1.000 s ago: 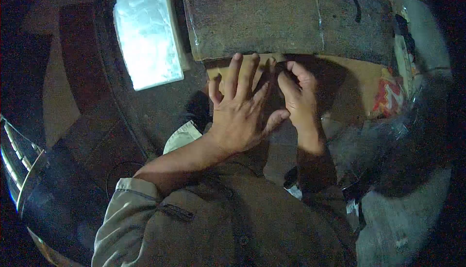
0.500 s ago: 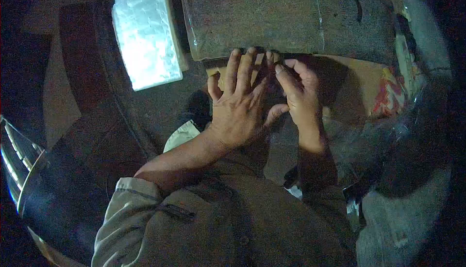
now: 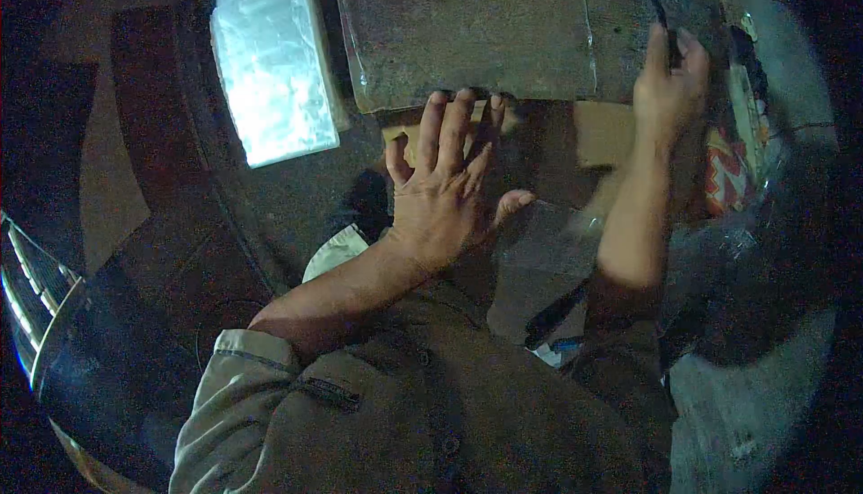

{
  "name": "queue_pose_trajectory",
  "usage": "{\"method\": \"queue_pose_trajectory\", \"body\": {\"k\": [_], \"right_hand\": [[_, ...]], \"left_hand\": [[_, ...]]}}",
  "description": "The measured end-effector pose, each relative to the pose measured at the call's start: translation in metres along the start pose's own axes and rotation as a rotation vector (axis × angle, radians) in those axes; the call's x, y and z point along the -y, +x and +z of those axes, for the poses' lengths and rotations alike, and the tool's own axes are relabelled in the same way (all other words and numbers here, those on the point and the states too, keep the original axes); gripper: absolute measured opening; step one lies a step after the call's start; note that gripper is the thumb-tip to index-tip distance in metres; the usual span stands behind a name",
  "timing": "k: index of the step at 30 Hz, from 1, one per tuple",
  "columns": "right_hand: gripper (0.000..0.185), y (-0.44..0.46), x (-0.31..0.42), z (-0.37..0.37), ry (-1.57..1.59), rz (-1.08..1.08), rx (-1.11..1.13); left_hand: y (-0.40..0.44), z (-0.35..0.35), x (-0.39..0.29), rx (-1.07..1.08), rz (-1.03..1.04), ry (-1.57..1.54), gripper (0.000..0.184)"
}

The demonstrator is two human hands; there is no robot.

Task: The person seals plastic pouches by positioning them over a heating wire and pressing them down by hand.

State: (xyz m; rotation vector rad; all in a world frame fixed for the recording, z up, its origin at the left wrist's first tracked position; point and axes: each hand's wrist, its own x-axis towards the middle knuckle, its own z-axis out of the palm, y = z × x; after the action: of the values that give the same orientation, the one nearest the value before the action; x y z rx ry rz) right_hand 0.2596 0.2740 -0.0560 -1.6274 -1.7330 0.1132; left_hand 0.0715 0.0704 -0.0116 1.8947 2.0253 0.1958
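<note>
My left hand (image 3: 439, 193) lies palm down with its fingers spread. Its fingertips reach the near edge of a brown, worn board or block (image 3: 467, 31), and a tan patch shows under the fingers. At the right part of that block, my right hand (image 3: 670, 94) is slightly blurred. Its thumb and fingers close about the lower end of a thin, dark, curved strip (image 3: 651, 0), whose exact kind I cannot make out. The upper end of the strip sticks out past the fingers.
A stack of shiny clear plastic sheets or bags (image 3: 274, 71) lies left of the block. Tan cardboard (image 3: 600, 134) shows below the block, and a red and white printed piece (image 3: 726, 175) lies at the right. Clear plastic film (image 3: 557, 238) spreads near my body. The surroundings are dark.
My right hand has moved away from beside my left fingers, up and to the right, onto the dark curved strip that lay on the block. My left hand has stayed in place.
</note>
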Motion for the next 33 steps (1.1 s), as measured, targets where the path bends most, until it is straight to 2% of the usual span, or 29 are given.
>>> {"method": "queue_pose_trajectory", "body": {"k": [1, 3, 6, 10, 12, 13, 15, 18, 22, 28, 30, 33], "right_hand": [[0.045, 0.005, -0.003, 0.003, -0.001, 0.0, 0.0], [0.048, 0.017, -0.003, 0.004, -0.193, 0.121, 0.127], [0.043, 0.019, 0.005, 0.003, -0.185, 0.155, 0.133], [0.035, 0.017, -0.004, 0.005, -0.192, 0.083, 0.085], [0.023, 0.007, 0.009, -0.008, 0.137, 0.083, 0.101], [0.023, -0.001, 0.02, -0.015, 0.137, 0.083, 0.104], [0.014, -0.022, 0.047, -0.03, 0.679, 0.267, 0.265], [0.013, -0.055, 0.083, -0.045, 0.641, 0.282, 0.437], [0.013, -0.075, 0.084, -0.041, 0.541, 0.024, 0.555], [0.012, -0.081, 0.086, -0.036, 0.591, 0.074, 0.633], [0.012, -0.082, 0.088, -0.036, 0.581, 0.087, 0.63], [0.012, -0.083, 0.089, -0.035, 0.568, 0.08, 0.614]], "left_hand": [[0.0, 0.001, 0.0, 0.0, 0.0, -0.001, 0.082], [-0.001, 0.005, 0.001, -0.017, -0.007, -0.013, 0.081], [0.0, 0.002, 0.0, 0.002, -0.001, -0.014, 0.081], [-0.002, 0.005, 0.003, -0.006, 0.022, -0.013, 0.081], [-0.002, 0.007, 0.004, -0.021, 0.026, -0.026, 0.075], [-0.003, 0.008, 0.005, -0.019, 0.024, -0.027, 0.075], [-0.003, 0.012, 0.006, -0.031, 0.044, -0.053, 0.069], [-0.002, 0.0, 0.003, 0.019, 0.014, 0.04, 0.079], [-0.001, 0.004, 0.004, 0.017, 0.031, 0.02, 0.08], [-0.003, 0.005, 0.006, 0.002, 0.042, 0.034, 0.082], [-0.002, 0.005, 0.006, -0.016, 0.036, -0.031, 0.076], [-0.002, 0.002, 0.005, -0.01, 0.006, -0.065, 0.076]]}}
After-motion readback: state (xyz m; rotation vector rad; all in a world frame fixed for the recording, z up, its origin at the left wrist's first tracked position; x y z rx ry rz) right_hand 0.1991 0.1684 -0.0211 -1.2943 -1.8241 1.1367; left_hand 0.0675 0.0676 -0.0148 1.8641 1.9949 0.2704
